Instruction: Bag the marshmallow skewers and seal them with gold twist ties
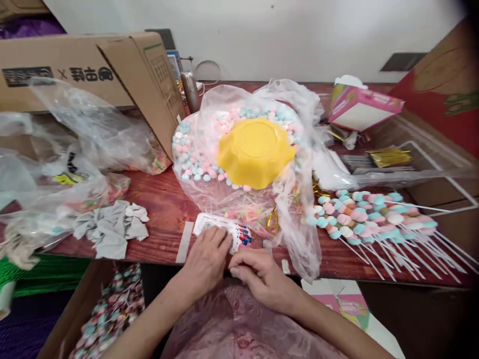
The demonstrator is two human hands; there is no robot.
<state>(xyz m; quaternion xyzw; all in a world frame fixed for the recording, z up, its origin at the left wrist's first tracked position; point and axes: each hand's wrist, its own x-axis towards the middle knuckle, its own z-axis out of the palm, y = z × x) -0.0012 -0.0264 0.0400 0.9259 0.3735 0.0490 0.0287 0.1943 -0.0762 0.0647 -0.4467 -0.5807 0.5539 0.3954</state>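
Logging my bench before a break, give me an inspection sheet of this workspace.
surface: red-brown wooden table, crowded.
job's things: small printed card at near edge; pastel candy skewers right.
clutter: yellow scalloped plastic bowl upturned on clear candy bag; grey paper scraps.
hands: left hand flat on card; right hand curled beside it.
cables: pale loop at back wall, unclear.
surroundings: brown cardboard box; white wall.

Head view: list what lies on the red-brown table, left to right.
Heap of crumpled grey scraps → pale flat paper strip → yellow scalloped plastic bowl → pastel marshmallow skewers on white sticks.
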